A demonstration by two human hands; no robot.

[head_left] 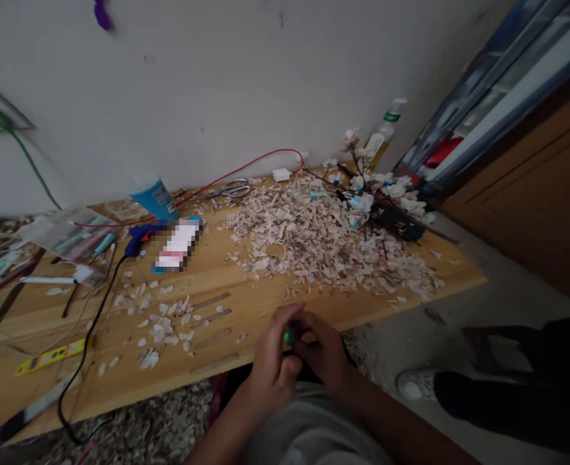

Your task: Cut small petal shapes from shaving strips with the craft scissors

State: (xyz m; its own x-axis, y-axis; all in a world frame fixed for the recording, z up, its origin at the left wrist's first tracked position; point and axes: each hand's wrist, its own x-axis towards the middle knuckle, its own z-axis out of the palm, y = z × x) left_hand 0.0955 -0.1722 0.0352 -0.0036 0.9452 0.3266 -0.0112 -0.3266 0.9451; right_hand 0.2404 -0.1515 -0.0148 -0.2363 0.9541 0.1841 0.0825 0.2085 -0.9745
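My left hand (274,352) and my right hand (324,349) meet at the front edge of the wooden table (260,310), close to my body. The fingers of both are curled, with the fingertips nearly touching. A small green thing (288,337) shows between them, mostly covered by the fingers; its kind I cannot make out. Just beyond my hands lies a wide heap of pale shell-like petals (304,239). Fewer loose petals (163,329) are scattered to the left.
White-flowered branches (362,187) and a bottle (384,132) stand at the back right. Leftward are scissors (236,188), a blue cup (155,199), a blurred phone (181,244), a blue glue gun (139,239), a black cable (88,336) and a knife (28,413). Another person's shoe (416,385) is at right.
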